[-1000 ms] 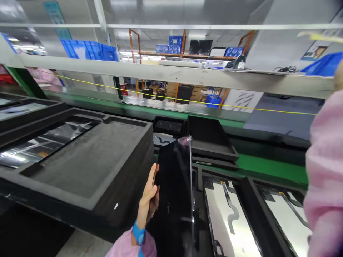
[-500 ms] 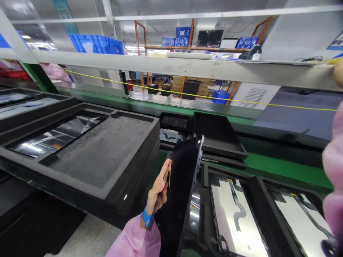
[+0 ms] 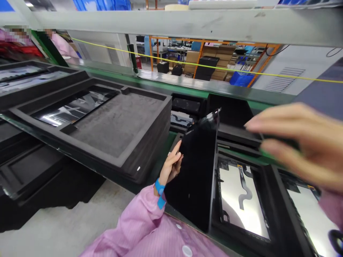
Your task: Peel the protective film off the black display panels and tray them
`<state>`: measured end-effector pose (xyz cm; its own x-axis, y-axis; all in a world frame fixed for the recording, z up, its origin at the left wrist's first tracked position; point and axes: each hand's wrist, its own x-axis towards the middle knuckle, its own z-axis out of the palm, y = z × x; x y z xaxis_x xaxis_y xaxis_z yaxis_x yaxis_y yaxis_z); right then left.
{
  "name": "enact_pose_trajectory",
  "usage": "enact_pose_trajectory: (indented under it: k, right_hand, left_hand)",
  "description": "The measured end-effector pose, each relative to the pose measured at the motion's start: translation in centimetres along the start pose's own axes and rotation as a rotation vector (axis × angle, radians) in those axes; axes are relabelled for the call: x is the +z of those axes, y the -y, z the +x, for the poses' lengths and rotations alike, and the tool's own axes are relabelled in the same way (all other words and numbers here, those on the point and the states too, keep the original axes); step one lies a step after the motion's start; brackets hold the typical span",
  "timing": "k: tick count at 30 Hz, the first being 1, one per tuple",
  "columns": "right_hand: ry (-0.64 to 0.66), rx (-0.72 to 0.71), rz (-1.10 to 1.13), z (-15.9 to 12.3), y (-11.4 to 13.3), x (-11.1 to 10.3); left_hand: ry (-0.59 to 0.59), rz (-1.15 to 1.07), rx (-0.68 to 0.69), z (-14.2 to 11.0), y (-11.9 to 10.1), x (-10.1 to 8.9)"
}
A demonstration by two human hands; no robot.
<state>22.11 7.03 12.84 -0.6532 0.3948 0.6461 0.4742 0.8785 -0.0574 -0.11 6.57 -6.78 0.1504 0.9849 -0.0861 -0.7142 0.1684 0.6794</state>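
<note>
My left hand [image 3: 172, 165] grips the left edge of a glossy black panel [image 3: 197, 171], held upright on its long edge over the front of a black foam tray [image 3: 270, 200]. That tray holds silver backed panels [image 3: 241, 200] with black flex cables. My right hand [image 3: 297, 142] hovers close to the camera at the right, blurred, fingers stretched out towards the left, holding nothing. A blue wrist strap [image 3: 160, 188] sits on my left wrist above a pink sleeve.
A stack of large black foam trays [image 3: 118, 132] lies to the left, one slot holding a shiny panel [image 3: 72, 107]. Smaller black trays [image 3: 230, 117] sit behind on the green conveyor belt [image 3: 187, 89]. A yellow cord [image 3: 214, 67] runs across. Another person in pink stands far left.
My right hand has swung into view from the right, reaching left. The black panel has tilted and risen a little in my left hand, and the camera has dipped downward.
</note>
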Motion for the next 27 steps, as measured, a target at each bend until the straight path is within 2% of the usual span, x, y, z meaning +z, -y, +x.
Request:
enact_pose_trajectory:
  k: [2,3,6,9,13,15,17,19,20,22,24,27]
  right_hand:
    - [0.167,-0.175,0.07,-0.8,2.8,2.3]
    - [0.208,-0.223,0.093,-1.2,4.0,3.3]
    - [0.191,-0.213,0.132,-1.9,5.9,5.1]
    - [0.144,-0.179,0.18,-2.3,6.0,5.4]
    - [0.146,-0.18,0.248,-2.9,4.7,4.8]
    - [0.118,-0.052,0.313,-3.0,3.3,4.6]
    - [0.005,0.259,0.288,-2.9,1.3,4.6]
    - [-0.062,0.609,0.149,-2.6,-0.8,4.7]
    - [-0.049,0.758,0.084,-2.4,-1.9,4.7]
    - [0.082,0.949,0.004,-2.1,-3.5,4.6]
    - [0.207,0.978,-0.078,-2.0,-4.3,4.6]
    - [0.272,0.776,-0.22,-2.1,-4.4,4.5]
  left_hand:
    - [-0.016,0.017,0.001,-0.2,-0.2,0.2]
    - [-0.024,0.025,0.0,-0.3,-0.3,0.4]
    - [-0.064,0.048,-0.023,-0.7,-0.7,1.0]
    - [-0.109,0.077,-0.056,-1.1,-0.9,1.4]
    - [-0.142,0.11,-0.043,-1.3,-1.5,1.4]
    - [-0.148,0.121,-0.023,-1.5,-2.1,1.6]
    - [-0.111,0.149,0.029,-1.8,-2.8,2.1]
    - [-0.03,0.193,0.111,-2.4,-3.4,2.8]
    - [0.014,0.221,0.151,-2.7,-3.7,3.1]
    - [0.065,0.293,0.227,-3.3,-3.8,3.5]
    - [0.062,0.4,0.314,-3.6,-3.6,3.6]
    - [0.038,0.539,0.4,-3.6,-3.1,3.4]
